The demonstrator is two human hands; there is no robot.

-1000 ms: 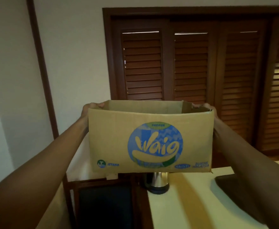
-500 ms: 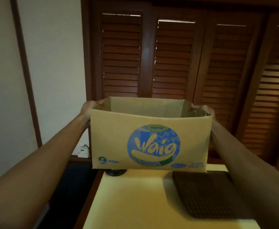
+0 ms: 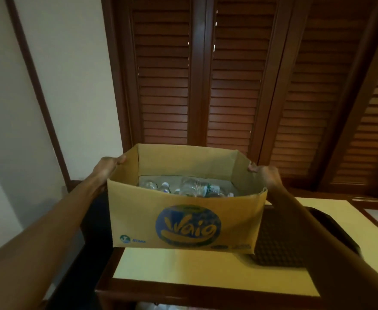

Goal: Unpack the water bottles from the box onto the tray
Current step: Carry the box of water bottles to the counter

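I hold an open cardboard box (image 3: 139, 215) with a blue round logo over the left part of a pale yellow table. My left hand (image 3: 108, 167) grips its left end wall and my right hand (image 3: 265, 175) grips its right end wall. Inside lie several clear plastic water bottles (image 3: 191, 187) on their sides. A dark brown textured tray (image 3: 279, 240) lies on the table to the right, partly hidden behind the box and my right forearm.
The pale yellow table (image 3: 183, 267) has a dark wooden rim along its front. Dark wooden louvred shutters (image 3: 228, 74) fill the wall behind. A white wall (image 3: 71, 74) with a wooden trim strip stands at the left.
The box has come down towards the table and tipped so its inside and the bottles show. The view has shifted right and down, bringing the table and tray closer.
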